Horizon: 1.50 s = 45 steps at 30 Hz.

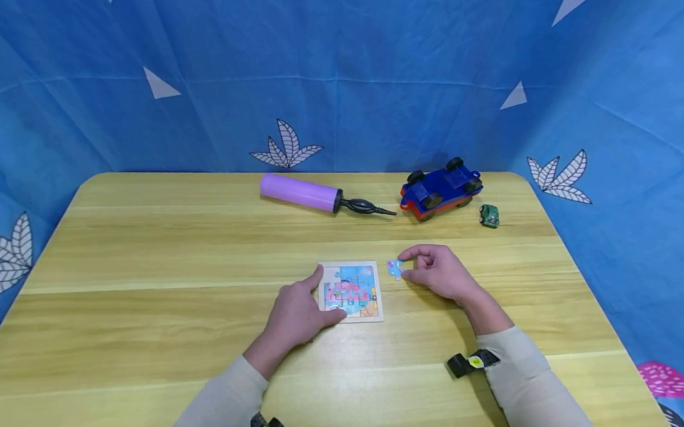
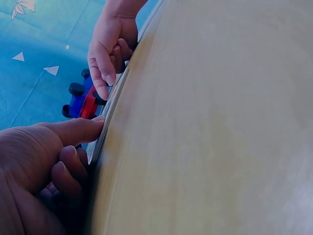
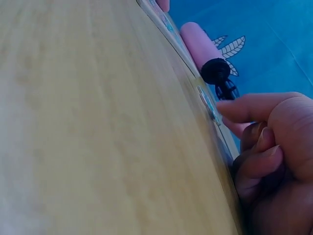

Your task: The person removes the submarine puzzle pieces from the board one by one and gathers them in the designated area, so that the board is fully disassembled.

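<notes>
With left hand (image 1: 296,310), gripping the jigsaw tray (image 1: 379,300); with right hand (image 1: 439,274), pinching the loose jigsaw piece (image 1: 393,269) just right of it, likely light, stiff, slippery, best held by opposite edges.

So both arms are stretched forward, left forearm (image 1: 224,400) and right forearm (image 1: 531,383) angling inward. Left hand (image 1: 300,310) has its thumb and index spread wide, other fingers tucked under. Right hand (image 1: 439,274)'s thumb and index make a little pinch, rest curled in.
</notes>
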Motion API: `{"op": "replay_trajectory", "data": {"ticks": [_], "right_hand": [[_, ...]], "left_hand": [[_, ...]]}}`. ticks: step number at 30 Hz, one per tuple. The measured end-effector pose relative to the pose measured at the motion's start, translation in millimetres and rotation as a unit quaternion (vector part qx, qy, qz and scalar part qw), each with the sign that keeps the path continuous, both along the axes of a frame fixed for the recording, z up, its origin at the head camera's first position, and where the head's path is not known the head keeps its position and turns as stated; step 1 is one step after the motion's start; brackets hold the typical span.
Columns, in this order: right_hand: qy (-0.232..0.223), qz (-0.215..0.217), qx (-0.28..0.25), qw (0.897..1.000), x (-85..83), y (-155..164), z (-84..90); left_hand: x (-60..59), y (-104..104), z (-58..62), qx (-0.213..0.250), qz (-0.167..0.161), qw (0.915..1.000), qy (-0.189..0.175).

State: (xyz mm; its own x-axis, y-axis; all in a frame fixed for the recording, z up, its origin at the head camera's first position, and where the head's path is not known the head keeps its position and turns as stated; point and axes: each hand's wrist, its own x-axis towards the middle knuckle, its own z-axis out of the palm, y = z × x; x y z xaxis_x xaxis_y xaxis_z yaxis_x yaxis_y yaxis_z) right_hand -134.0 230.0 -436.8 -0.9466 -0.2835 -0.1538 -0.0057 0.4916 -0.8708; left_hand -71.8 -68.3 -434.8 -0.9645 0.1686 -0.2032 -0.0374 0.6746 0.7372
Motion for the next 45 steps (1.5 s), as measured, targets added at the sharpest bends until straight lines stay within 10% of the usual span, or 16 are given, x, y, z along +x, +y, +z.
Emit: {"op": "replay_trajectory", "data": {"ticks": [45], "right_hand": [[0.036, 0.082, -0.05, 0.995, 20.1, -93.6, 6.0]], "left_hand": [[-0.7, -2.3, -0.3, -0.011, -0.01, 0.9999, 0.009]]}}
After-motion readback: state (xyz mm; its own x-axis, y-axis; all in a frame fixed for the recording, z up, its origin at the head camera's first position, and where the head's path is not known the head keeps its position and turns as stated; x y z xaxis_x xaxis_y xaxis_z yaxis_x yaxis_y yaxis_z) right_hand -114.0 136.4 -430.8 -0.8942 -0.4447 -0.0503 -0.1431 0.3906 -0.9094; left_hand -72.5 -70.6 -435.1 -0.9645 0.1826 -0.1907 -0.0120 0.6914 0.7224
